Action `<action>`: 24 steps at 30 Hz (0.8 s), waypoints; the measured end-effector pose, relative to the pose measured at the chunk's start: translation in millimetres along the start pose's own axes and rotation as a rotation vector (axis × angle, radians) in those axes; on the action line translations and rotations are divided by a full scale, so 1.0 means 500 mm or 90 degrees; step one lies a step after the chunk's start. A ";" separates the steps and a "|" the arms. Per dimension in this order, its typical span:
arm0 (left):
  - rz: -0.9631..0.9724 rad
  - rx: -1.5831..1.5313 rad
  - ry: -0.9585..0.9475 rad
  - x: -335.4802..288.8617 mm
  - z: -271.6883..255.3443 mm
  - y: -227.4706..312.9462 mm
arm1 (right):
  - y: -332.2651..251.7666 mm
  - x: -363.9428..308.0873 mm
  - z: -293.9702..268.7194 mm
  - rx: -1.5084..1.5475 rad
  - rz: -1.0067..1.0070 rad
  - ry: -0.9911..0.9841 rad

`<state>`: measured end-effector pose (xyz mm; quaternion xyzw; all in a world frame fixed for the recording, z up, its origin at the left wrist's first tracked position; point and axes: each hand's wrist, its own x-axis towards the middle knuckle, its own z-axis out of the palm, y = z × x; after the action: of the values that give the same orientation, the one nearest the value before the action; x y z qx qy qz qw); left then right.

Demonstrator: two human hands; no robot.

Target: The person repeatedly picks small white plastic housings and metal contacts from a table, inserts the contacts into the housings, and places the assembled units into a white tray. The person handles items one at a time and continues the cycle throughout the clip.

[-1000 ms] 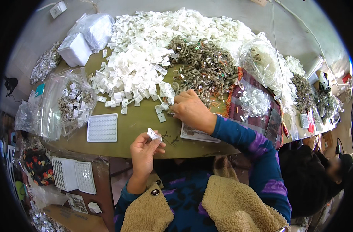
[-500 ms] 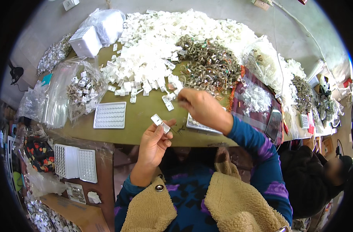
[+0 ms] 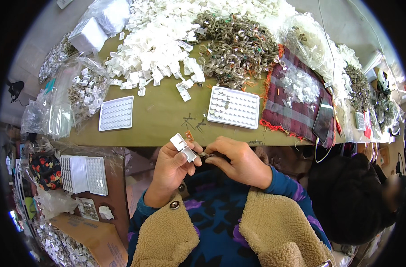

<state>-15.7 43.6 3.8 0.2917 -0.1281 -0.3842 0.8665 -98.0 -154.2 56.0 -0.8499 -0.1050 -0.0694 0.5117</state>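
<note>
My left hand (image 3: 167,173) holds a small white hinged plastic case (image 3: 183,147), its lid folded back, between thumb and fingers. Behind the case a small orange strip (image 3: 189,136) sticks up by the fingertips. Close against it, the fingertips of my right hand (image 3: 243,162) pinch a small brownish piece (image 3: 206,156), mostly hidden by the fingers. Both hands are in front of the table's near edge. On the table lie a large heap of similar white cases (image 3: 154,58) and a heap of brownish coiled pieces (image 3: 238,53).
A white tray (image 3: 257,116) with small round pieces lies right of centre, another white tray (image 3: 116,113) at the left. Farther right are a plaid cloth (image 3: 278,104), clear plastic bits (image 3: 300,84) and a phone (image 3: 323,120). Plastic bags (image 3: 60,107) lie left; a person in black (image 3: 354,200) sits right.
My right hand has drawn back from near the heaps to my left hand, with a brownish piece in its fingers. The left hand has lowered slightly with the case. The view has tilted down.
</note>
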 end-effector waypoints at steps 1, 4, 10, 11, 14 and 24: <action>0.002 0.008 -0.021 -0.002 0.006 0.001 | 0.004 -0.002 -0.007 0.015 -0.022 0.021; 0.020 0.200 0.011 -0.011 0.029 0.002 | 0.013 -0.004 -0.021 0.078 -0.017 0.098; -0.057 0.322 0.027 -0.008 0.060 -0.005 | 0.030 -0.007 0.001 0.397 0.106 0.053; -0.077 0.315 0.028 -0.006 0.063 -0.008 | 0.037 -0.009 0.003 0.477 0.135 0.047; -0.120 0.283 0.037 0.000 0.065 -0.015 | 0.057 -0.014 0.002 0.655 0.174 0.019; -0.006 0.166 0.128 0.016 0.045 -0.032 | 0.035 -0.021 0.012 0.501 0.122 0.104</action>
<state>-29.9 20.0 12.0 0.4393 -0.0880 -0.3372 0.8280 -103.9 -158.0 35.7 -0.5869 -0.0026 -0.0431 0.8085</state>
